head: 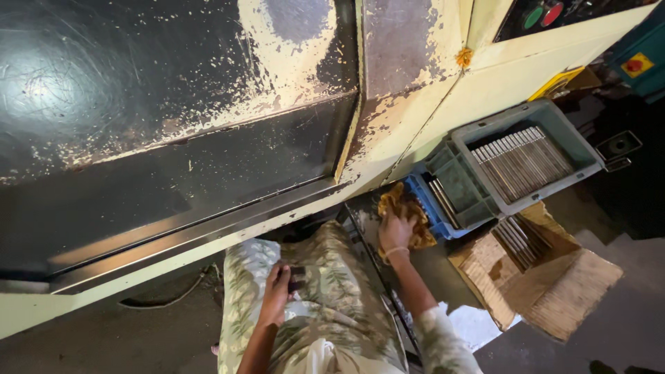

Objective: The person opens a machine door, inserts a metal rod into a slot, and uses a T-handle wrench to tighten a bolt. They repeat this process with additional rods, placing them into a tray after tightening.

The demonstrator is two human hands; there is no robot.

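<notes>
My right hand (396, 232) presses a crumpled orange-yellow rag (405, 208) onto a dark ledge at the foot of a large machine. The fingers are closed over the cloth. My left hand (277, 291) rests against my patterned garment at hip height and grips a small dark object (298, 278), too small to identify. The machine's worn black and cream sliding door (173, 118) fills the upper left.
A grey plastic crate (526, 156) full of thin metal rods stands on a blue crate (429, 201) right of the rag. An open cardboard box (547, 277) with more rods sits below it. Green and red buttons (542, 15) are on the machine's panel.
</notes>
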